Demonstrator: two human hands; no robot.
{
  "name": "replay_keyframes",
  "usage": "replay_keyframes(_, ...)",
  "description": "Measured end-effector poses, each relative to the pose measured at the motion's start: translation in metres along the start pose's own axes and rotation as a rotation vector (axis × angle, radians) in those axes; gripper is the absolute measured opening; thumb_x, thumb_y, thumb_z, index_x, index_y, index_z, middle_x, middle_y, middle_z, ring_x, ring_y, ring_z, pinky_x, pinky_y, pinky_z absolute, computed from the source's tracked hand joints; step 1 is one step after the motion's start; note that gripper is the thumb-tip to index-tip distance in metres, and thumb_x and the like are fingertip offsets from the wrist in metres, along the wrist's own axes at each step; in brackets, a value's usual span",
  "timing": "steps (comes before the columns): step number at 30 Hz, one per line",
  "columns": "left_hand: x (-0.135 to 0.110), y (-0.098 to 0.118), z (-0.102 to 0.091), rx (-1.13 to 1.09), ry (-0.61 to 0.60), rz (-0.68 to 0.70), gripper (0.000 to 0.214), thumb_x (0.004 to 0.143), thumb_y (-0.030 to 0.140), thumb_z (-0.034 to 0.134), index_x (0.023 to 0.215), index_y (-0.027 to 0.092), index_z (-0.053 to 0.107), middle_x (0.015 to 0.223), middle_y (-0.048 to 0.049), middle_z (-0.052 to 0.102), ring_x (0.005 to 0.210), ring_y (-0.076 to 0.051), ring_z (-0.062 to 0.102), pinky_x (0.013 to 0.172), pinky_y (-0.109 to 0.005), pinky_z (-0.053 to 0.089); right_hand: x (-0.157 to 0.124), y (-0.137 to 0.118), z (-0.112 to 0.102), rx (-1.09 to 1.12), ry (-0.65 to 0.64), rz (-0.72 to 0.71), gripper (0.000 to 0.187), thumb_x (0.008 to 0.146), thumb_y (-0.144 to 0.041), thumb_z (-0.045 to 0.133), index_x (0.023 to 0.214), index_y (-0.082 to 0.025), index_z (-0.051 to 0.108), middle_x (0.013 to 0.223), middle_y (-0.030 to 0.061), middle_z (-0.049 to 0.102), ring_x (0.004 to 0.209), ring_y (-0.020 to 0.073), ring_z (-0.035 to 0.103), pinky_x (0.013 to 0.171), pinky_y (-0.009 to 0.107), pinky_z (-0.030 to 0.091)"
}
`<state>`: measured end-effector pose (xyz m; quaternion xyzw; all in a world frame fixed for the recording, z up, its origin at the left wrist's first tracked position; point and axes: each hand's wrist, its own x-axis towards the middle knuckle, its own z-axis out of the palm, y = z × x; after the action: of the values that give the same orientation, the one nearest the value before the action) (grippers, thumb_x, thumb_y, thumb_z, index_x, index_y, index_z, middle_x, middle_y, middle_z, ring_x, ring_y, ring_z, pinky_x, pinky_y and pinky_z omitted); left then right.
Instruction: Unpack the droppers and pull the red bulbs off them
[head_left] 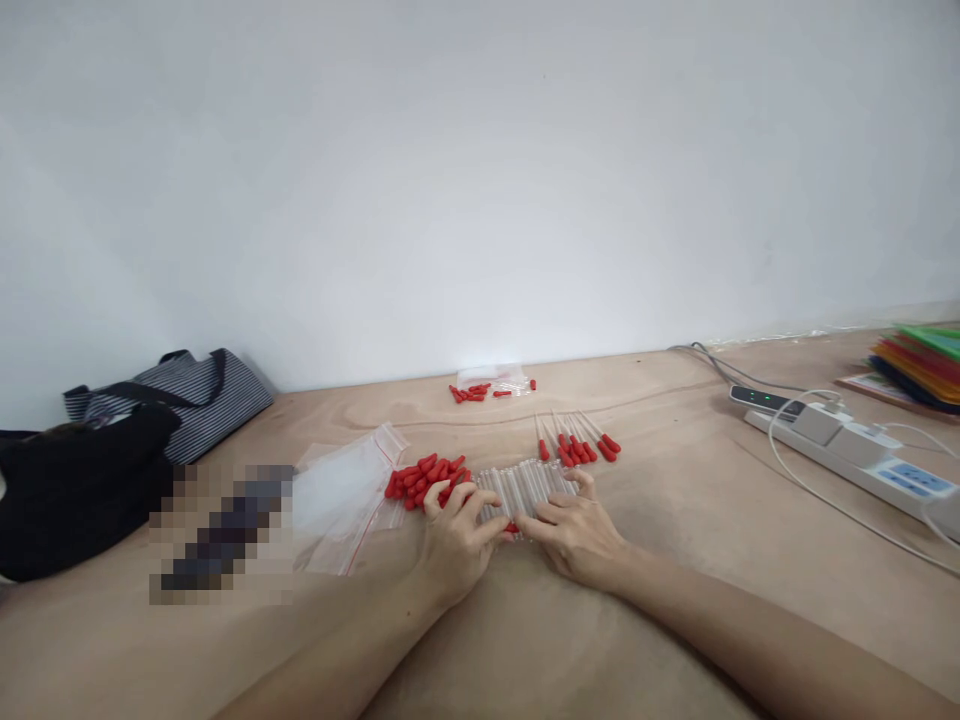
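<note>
A row of clear glass dropper tubes lies side by side on the table between my two hands. My left hand curls its fingers against the row's left side, its thumb at the near ends. From the right, my right hand bends round the same row, one finger reaching towards the far ends. A red rubber bulb shows between the thumbs at the near ends; whether it sits on a tube is unclear. Just beyond my left fingers is a pile of red bulbs. Several droppers with red bulbs lie beyond my right hand.
Clear zip bags lie left of the bulb pile. Near the wall are more red bulbs by a small bag. A power strip with cables and coloured folders are at right; a striped bag and black cloth, left.
</note>
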<state>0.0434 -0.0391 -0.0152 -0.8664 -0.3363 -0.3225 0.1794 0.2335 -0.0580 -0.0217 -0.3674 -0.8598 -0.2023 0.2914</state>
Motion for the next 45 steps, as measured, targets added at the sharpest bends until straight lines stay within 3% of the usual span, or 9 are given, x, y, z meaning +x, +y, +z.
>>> replay_keyframes(13, 0.000, -0.001, -0.003, -0.090, 0.058, -0.093, 0.013, 0.080, 0.031, 0.055, 0.071, 0.028, 0.065, 0.077, 0.0009, 0.064, 0.081, -0.017, 0.052, 0.084, -0.041, 0.024, -0.005, 0.005, -0.005, -0.017, -0.090, 0.040, 0.047, 0.075, -0.009, 0.040, 0.115, -0.031, 0.050, 0.056, -0.0047, 0.055, 0.052, 0.0097, 0.042, 0.084, 0.040, 0.017)
replay_keyframes(18, 0.004, -0.008, -0.012, -0.124, 0.077, -0.216, 0.016, 0.083, 0.034, 0.049, 0.087, 0.025, 0.062, 0.071, -0.0005, 0.063, 0.074, -0.017, 0.055, 0.079, -0.038, 0.027, -0.008, 0.019, -0.005, 0.073, -0.037, 0.247, 0.036, 0.079, -0.008, 0.034, 0.112, -0.014, 0.048, 0.070, 0.0021, 0.061, 0.058, 0.0136, 0.048, 0.077, 0.034, 0.025)
replay_keyframes(21, 0.006, -0.027, -0.017, -0.077, 0.110, -0.355, 0.017, 0.081, 0.033, 0.048, 0.088, 0.022, 0.058, 0.073, -0.0015, 0.064, 0.076, -0.019, 0.056, 0.079, -0.039, 0.026, -0.007, 0.027, 0.002, 0.078, 0.017, 0.328, 0.029, 0.080, -0.006, 0.031, 0.098, -0.013, 0.053, 0.080, 0.0069, 0.060, 0.070, 0.0158, 0.051, 0.070, 0.029, 0.028)
replay_keyframes(24, 0.004, -0.057, -0.019, 0.001, 0.112, -0.616, 0.017, 0.078, 0.035, 0.050, 0.084, 0.020, 0.054, 0.075, -0.0018, 0.065, 0.077, -0.021, 0.057, 0.081, -0.041, 0.025, -0.007, 0.031, 0.013, 0.054, 0.067, 0.343, 0.029, 0.078, -0.004, 0.033, 0.092, -0.015, 0.056, 0.084, 0.0073, 0.058, 0.077, 0.0162, 0.051, 0.070, 0.028, 0.030)
replay_keyframes(27, 0.001, -0.083, -0.018, 0.054, 0.035, -0.883, 0.018, 0.074, 0.035, 0.054, 0.084, 0.020, 0.052, 0.080, -0.0028, 0.065, 0.085, -0.022, 0.057, 0.083, -0.041, 0.025, -0.007, 0.032, 0.022, 0.064, 0.082, 0.343, 0.027, 0.077, -0.003, 0.035, 0.086, -0.016, 0.058, 0.081, 0.0057, 0.057, 0.076, 0.0151, 0.051, 0.073, 0.029, 0.030)
replay_keyframes(29, -0.002, -0.092, -0.016, 0.069, -0.034, -0.976, 0.018, 0.074, 0.036, 0.053, 0.084, 0.020, 0.052, 0.083, -0.0032, 0.065, 0.088, -0.022, 0.056, 0.083, -0.040, 0.025, -0.007, 0.031, 0.026, 0.080, 0.078, 0.333, 0.026, 0.077, -0.003, 0.036, 0.083, -0.016, 0.058, 0.079, 0.0052, 0.056, 0.076, 0.0149, 0.051, 0.075, 0.029, 0.030)
replay_keyframes(34, -0.001, -0.092, -0.013, 0.090, -0.106, -0.975, 0.021, 0.076, 0.040, 0.049, 0.082, 0.021, 0.055, 0.084, -0.0026, 0.066, 0.089, -0.023, 0.056, 0.082, -0.040, 0.024, -0.007, 0.025, 0.023, 0.114, 0.048, 0.321, 0.023, 0.081, -0.008, 0.036, 0.081, -0.016, 0.058, 0.079, 0.0047, 0.056, 0.076, 0.0145, 0.051, 0.077, 0.031, 0.029)
replay_keyframes(40, 0.003, -0.086, -0.017, 0.168, -0.048, -0.874, 0.022, 0.077, 0.041, 0.048, 0.078, 0.023, 0.061, 0.082, -0.0014, 0.067, 0.086, -0.022, 0.055, 0.079, -0.038, 0.024, -0.006, 0.019, 0.012, 0.062, -0.008, 0.326, 0.022, 0.086, -0.025, 0.040, 0.081, -0.017, 0.059, 0.081, 0.0048, 0.058, 0.079, 0.0157, 0.051, 0.080, 0.034, 0.025)
replay_keyframes(45, 0.004, -0.093, -0.020, 0.170, -0.094, -1.001, 0.027, 0.077, 0.044, 0.047, 0.080, 0.023, 0.065, 0.088, -0.0028, 0.067, 0.087, -0.024, 0.055, 0.077, -0.038, 0.027, -0.006, 0.019, 0.011, 0.022, -0.005, 0.363, 0.025, 0.087, -0.030, 0.040, 0.080, -0.018, 0.061, 0.083, 0.0048, 0.060, 0.080, 0.0166, 0.051, 0.082, 0.036, 0.022)
